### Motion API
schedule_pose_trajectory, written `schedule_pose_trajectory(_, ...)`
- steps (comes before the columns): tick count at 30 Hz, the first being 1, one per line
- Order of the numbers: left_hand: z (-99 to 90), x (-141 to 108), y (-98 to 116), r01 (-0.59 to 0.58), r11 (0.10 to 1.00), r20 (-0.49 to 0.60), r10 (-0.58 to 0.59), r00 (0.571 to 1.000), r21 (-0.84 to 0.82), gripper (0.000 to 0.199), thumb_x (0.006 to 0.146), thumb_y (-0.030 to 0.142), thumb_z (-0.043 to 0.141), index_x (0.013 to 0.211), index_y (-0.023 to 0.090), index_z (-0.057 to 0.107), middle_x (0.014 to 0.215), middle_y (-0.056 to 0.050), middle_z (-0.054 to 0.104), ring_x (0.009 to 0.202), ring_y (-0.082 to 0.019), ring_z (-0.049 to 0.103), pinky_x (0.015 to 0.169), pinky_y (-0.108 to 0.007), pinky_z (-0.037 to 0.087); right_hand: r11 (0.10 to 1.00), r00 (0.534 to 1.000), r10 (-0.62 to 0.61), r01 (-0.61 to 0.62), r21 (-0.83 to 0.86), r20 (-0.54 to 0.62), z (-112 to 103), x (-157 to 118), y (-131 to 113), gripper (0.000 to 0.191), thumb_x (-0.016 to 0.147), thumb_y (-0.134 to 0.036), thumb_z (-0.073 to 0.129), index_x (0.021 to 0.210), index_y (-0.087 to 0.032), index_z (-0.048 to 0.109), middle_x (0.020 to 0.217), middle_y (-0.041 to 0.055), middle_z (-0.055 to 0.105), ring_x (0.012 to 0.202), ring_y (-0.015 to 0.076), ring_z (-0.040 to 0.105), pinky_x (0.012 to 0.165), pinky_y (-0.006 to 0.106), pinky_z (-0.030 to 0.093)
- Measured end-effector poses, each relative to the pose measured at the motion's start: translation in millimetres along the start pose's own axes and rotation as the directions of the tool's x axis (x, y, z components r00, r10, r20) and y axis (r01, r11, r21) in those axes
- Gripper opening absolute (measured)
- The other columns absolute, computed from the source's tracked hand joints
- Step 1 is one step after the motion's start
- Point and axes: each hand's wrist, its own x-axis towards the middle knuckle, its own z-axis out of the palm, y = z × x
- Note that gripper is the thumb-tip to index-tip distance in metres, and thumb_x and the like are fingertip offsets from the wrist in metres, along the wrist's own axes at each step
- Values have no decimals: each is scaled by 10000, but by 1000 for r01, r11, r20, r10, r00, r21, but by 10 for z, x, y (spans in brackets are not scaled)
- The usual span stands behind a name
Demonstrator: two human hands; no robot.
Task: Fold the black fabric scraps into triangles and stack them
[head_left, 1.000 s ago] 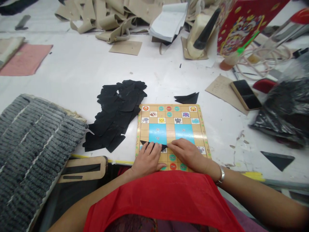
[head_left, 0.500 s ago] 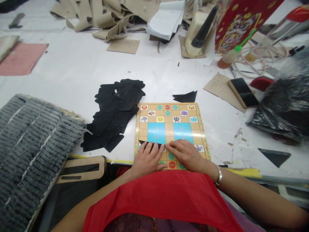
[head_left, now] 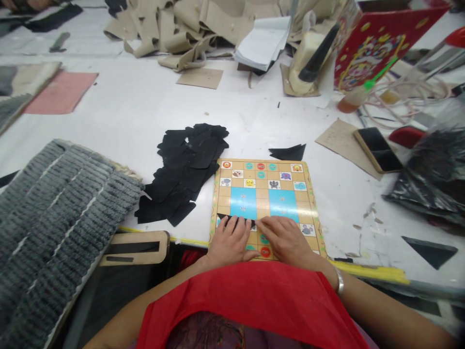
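A game board (head_left: 262,194) with printed animals and two blue areas lies at the table's front edge. On its lower left part is a flat black piece (head_left: 225,219), partly hidden under my fingers. My left hand (head_left: 232,238) lies over this piece with its fingers spread and pressing on it. At the piece's right end, my right hand (head_left: 285,238) has its fingertips close together; whether they grip it is too small to tell. Left of the board is a heap of black cut pieces (head_left: 185,167). More black pieces (head_left: 290,152) lie just behind the board.
Grey ribbed fabric (head_left: 65,218) fills the left. A phone (head_left: 378,149), a black plastic bag (head_left: 432,169) and a black triangle (head_left: 430,249) are on the right. Beige strips (head_left: 218,22), a notepad (head_left: 261,43) and a red box (head_left: 381,43) stand farther back.
The whole view has shifted, so the table's things appear farther right and slightly lower. Both hands keep nearly the same place on the board and black piece.
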Motion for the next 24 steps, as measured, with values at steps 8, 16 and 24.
schedule_pose_trajectory(8, -68, 30, -28, 43, 996, 48, -40, 998, -77, 758, 813, 681, 304, 1237, 78, 479, 1176, -141, 531, 1080, -272, 454, 925, -431, 366, 967, 986, 164, -163, 195, 11, 21, 402, 44, 171, 853, -225, 440, 908, -163, 590, 828, 81, 583, 778, 193, 542, 697, 319, 428)
schedule_pose_trajectory(16, -496, -375, -627, 374, 924, -49, -379, 924, -83, 252, 893, 299, 434, 1054, 154, 563, 1066, -89, 572, 1001, -202, 492, 894, -358, 398, 891, 904, 237, -348, 290, 357, -108, 610, 107, 110, 770, -292, 532, 709, -204, 559, 650, 15, 575, 564, 141, 526, 510, 249, 374)
schedule_pose_trajectory(24, -605, -505, -1245, 573, 765, 235, -639, 733, 293, 145, 840, 132, 442, 841, 135, 587, 857, -89, 554, 828, -216, 534, 719, -335, 430, 865, 850, 499, -501, -29, 168, -600, 642, 1205, 240, 785, -399, 537, 780, -171, 611, 737, 123, 622, 618, 205, 566, 529, 321, 369)
